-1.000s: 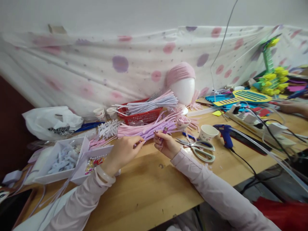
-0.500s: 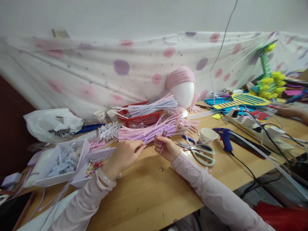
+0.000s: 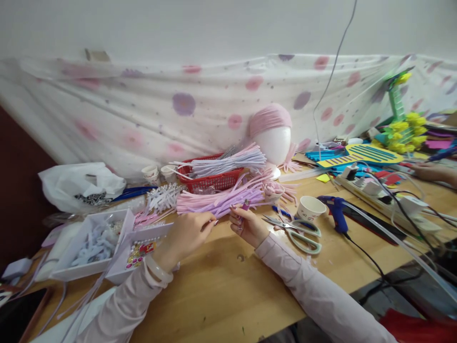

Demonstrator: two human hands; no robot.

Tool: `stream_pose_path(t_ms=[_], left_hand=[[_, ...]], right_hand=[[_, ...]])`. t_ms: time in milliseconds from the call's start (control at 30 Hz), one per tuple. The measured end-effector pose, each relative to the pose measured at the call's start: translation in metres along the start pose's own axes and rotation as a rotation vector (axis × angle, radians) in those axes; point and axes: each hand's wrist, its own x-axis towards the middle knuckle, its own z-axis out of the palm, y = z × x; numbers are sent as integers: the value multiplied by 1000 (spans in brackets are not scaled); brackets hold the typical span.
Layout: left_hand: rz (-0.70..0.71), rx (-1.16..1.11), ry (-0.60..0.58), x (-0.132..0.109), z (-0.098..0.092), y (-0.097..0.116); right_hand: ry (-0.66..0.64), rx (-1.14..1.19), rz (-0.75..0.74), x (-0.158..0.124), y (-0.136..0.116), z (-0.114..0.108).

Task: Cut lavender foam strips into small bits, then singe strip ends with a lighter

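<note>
My right hand is wrapped round a small purple lighter whose metal top sticks up above the fingers. Just left of it, my left hand is closed in a pinch with thumb and fingertips together; what it holds, if anything, is too small to make out. Behind both hands lies a bundle of pink and lilac pipe cleaners. Scissors with pale green handles rest to the right of my right hand. Under my left forearm is a white box with beads and gems.
A red basket of pale pipe cleaners stands behind, beside a white mannequin head. To the right are a paper cup, a blue glue gun and a power strip with cables. Another person's hand is at far right.
The whole view has shifted slightly, so things sit a little lower. Both hands keep nearly the same pose; the lighter's metal top now shows more clearly.
</note>
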Motion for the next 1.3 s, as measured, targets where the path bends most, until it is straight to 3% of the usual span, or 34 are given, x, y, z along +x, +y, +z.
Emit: stream_pose_path(t_ms=[433,633,1300], left_hand=[[39,-84,-38,0,7,-2],[-22,-148,83,1,4,-4],[18,-29,-16,-3,0,1]], right_hand=[[21,-51,-29,2,-3,-5],[-5,-111,-48,2,-3,-5],[-13,-139,-47,0,-3,-4]])
